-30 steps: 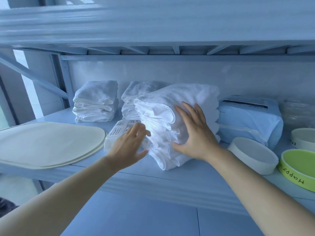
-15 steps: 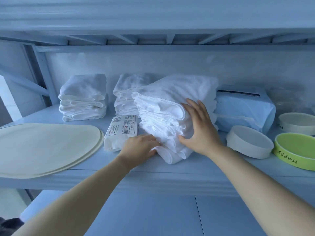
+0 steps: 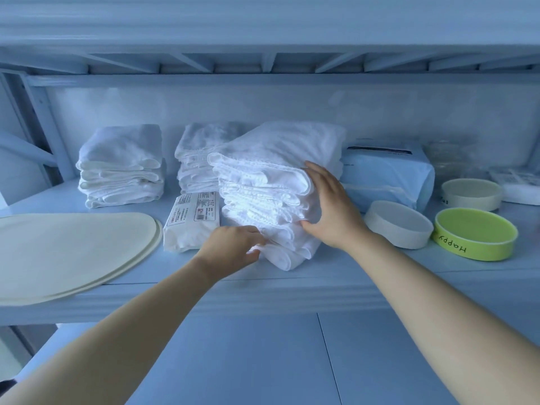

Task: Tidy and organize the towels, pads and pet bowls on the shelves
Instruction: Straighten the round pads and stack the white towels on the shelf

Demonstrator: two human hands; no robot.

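A tall stack of folded white towels (image 3: 271,182) stands skewed at the middle of the shelf (image 3: 292,290). My right hand (image 3: 330,211) presses flat against the stack's right front face, fingers straight. At the stack's bottom left corner my left hand (image 3: 230,249) pinches the lowest towel fold. Two more towel stacks stand behind, one at the left (image 3: 122,168) and one (image 3: 198,153) partly hidden by the front stack. A white bowl (image 3: 400,223), a green bowl (image 3: 476,232) marked "Happy" and a cream bowl (image 3: 470,194) sit on the right.
A white wrapped packet (image 3: 190,223) lies just left of the stack. Cream oval mats (image 3: 70,252) overlap the shelf's left front edge. A blue pad package (image 3: 388,173) stands behind the white bowl. Another packet (image 3: 517,185) is at far right. An upper shelf hangs close overhead.
My left hand dropped from the stack's left side to its bottom corner and took hold of the lowest fold. My right hand stayed on the stack. The view shifted slightly.
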